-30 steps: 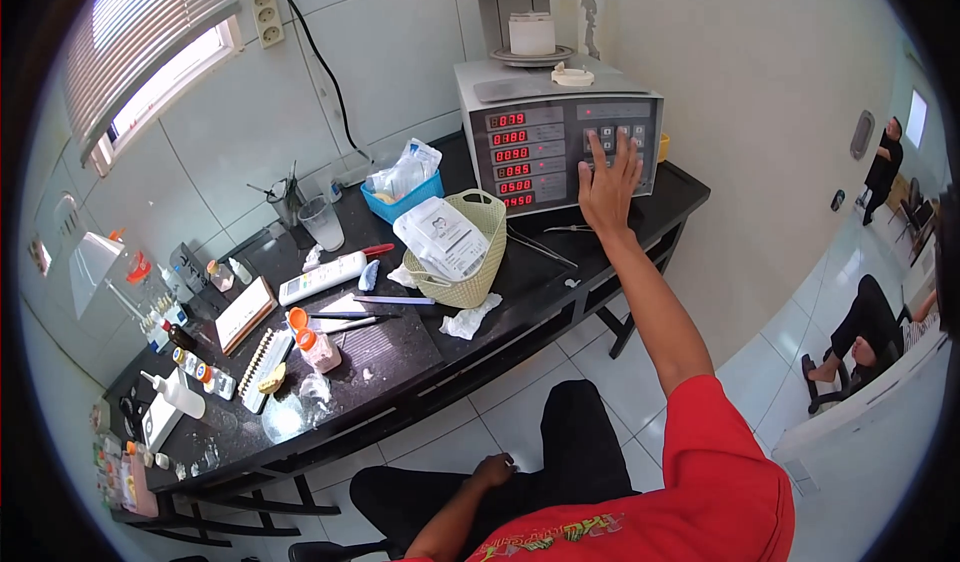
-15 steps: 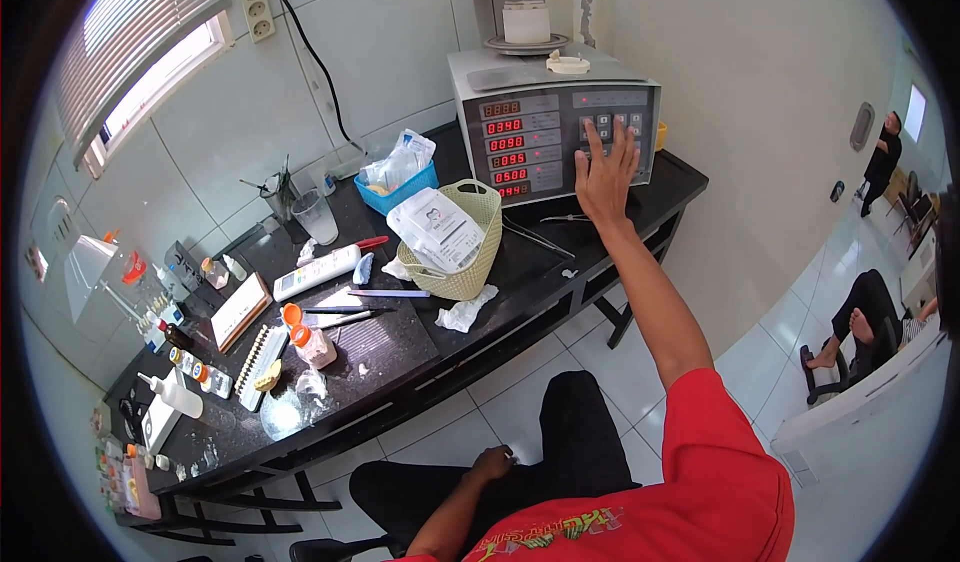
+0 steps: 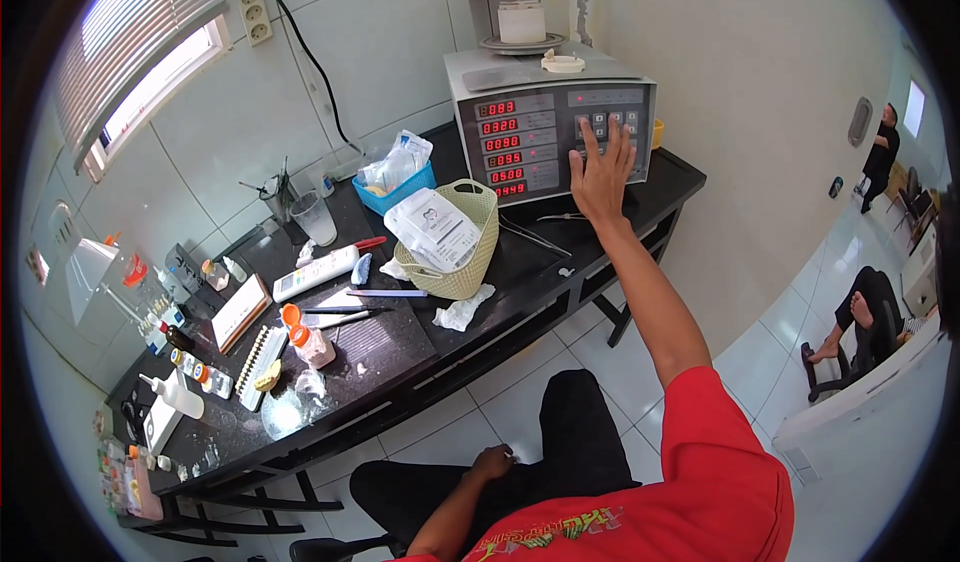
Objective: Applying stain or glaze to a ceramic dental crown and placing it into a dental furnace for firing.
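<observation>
My right hand [image 3: 602,177] reaches out to a grey furnace [image 3: 550,72] with red lit digit rows [image 3: 512,147] on its front. Its fingers are spread and lie over the keypad [image 3: 612,124], the fingertips at the buttons; nothing is held. On the furnace's raised plate stands a white cylinder [image 3: 522,24], and a small round white tray [image 3: 563,64] with a little piece on it sits on the casing. My left hand [image 3: 493,462] rests on my lap with curled fingers. A tiny pale spot shows at its fingertips, too small to name.
Left of the furnace stand a yellow-green basket [image 3: 488,252] with white packets, a blue basket [image 3: 405,190] and tweezers [image 3: 535,234]. Bottles, brushes, a notebook [image 3: 258,367] and a lamp [image 3: 85,267] crowd the black table [image 3: 400,347]. Two other people are at the far right.
Digits in the upper display rows differ, the top row being brighter now. My right hand stays at the keypad with its fingers slightly shifted. My left hand has not moved.
</observation>
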`<state>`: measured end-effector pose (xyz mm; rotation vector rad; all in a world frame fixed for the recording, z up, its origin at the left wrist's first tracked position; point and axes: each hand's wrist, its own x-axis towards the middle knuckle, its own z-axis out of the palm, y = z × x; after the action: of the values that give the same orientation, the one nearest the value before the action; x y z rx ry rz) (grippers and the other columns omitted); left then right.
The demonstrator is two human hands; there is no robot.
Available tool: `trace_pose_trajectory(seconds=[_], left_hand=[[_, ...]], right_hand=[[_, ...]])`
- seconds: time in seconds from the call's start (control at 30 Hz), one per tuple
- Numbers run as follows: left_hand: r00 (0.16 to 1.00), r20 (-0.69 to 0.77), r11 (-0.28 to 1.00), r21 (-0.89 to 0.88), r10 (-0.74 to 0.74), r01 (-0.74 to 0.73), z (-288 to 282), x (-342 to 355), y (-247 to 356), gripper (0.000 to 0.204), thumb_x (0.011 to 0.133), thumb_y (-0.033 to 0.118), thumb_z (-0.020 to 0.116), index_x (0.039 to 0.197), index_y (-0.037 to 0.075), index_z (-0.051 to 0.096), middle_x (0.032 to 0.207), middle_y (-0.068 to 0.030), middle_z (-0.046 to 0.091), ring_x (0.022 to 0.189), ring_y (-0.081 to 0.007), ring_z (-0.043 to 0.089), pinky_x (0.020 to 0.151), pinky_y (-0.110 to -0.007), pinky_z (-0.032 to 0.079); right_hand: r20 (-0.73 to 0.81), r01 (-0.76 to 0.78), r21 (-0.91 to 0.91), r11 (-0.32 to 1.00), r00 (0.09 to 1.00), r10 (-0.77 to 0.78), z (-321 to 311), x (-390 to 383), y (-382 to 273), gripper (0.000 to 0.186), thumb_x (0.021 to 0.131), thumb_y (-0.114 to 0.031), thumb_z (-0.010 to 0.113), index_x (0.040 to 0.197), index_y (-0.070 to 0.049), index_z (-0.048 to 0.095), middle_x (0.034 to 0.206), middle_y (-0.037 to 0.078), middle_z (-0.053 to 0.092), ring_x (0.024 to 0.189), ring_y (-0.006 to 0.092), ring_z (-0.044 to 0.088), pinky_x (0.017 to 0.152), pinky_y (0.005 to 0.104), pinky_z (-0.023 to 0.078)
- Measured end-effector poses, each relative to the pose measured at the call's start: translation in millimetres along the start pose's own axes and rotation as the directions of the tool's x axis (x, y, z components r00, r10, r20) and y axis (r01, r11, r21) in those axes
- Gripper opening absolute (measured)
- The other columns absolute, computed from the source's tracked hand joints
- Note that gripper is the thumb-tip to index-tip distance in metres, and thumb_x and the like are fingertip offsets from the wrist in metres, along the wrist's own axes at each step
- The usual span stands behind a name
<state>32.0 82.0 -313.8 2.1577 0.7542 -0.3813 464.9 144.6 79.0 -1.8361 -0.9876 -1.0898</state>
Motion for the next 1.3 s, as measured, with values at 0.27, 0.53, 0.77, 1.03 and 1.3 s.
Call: trace_pose_trajectory(seconds=[0.27, 0.53, 0.77, 1.03, 1.3], left_hand=[[1.000, -0.021, 1.000, 0.000, 0.008, -0.008, 1, 0, -3, 0.037, 0.089, 0.032, 0.064, 0.115, 0.006, 0.066, 0.106, -0.0201, 0.071, 0.103, -0.0372, 0.067, 0.090, -0.046, 0.052], [1.000, -0.012, 1.000, 0.003, 0.003, -0.003, 1, -1, 1, 0.038, 0.089, 0.032, 0.064, 0.116, 0.005, 0.067, 0.106, -0.0213, 0.071, 0.104, -0.0372, 0.066, 0.091, -0.046, 0.051], [1.000, 0.022, 1.000, 0.000, -0.014, 0.014, -1, 0, -1, 0.040, 0.091, 0.033, 0.064, 0.119, 0.005, 0.066, 0.110, -0.0186, 0.071, 0.104, -0.0347, 0.068, 0.093, -0.043, 0.053], [1.000, 0.013, 1.000, -0.001, -0.015, 0.015, -3, -2, 4, 0.038, 0.090, 0.030, 0.062, 0.118, 0.005, 0.066, 0.110, -0.0199, 0.070, 0.106, -0.0364, 0.066, 0.093, -0.045, 0.051], [1.000, 0.017, 1.000, -0.012, -0.026, 0.026, -2, 0, -1, 0.037, 0.089, 0.030, 0.063, 0.117, 0.005, 0.066, 0.111, -0.0191, 0.070, 0.107, -0.0364, 0.065, 0.093, -0.045, 0.051]], right_hand=[[0.013, -0.010, 0.004, 1.000, 1.000, 0.010, 0, 0, -1, 0.052, 0.096, -0.033, 0.056, 0.147, -0.023, 0.046, 0.156, 0.020, 0.024, 0.145, 0.0466, 0.016, 0.114, 0.0662, 0.014], [0.012, -0.006, 0.012, 1.000, 1.000, 0.006, 0, 0, 1, 0.053, 0.096, -0.032, 0.056, 0.148, -0.024, 0.045, 0.157, 0.020, 0.024, 0.146, 0.0470, 0.015, 0.114, 0.0659, 0.014], [0.003, -0.001, 0.014, 1.000, 1.000, 0.001, 2, 1, -2, 0.053, 0.096, -0.032, 0.057, 0.147, -0.024, 0.045, 0.156, 0.020, 0.025, 0.145, 0.0469, 0.016, 0.114, 0.0657, 0.014], [0.004, -0.001, 0.013, 1.000, 1.000, 0.001, 1, 1, 0, 0.052, 0.097, -0.031, 0.056, 0.147, -0.023, 0.046, 0.156, 0.021, 0.025, 0.145, 0.0469, 0.017, 0.114, 0.0658, 0.015], [0.004, -0.001, 0.013, 1.000, 1.000, 0.001, 2, 1, -2, 0.052, 0.097, -0.031, 0.056, 0.147, -0.023, 0.046, 0.156, 0.020, 0.025, 0.145, 0.0466, 0.017, 0.114, 0.0656, 0.015]])
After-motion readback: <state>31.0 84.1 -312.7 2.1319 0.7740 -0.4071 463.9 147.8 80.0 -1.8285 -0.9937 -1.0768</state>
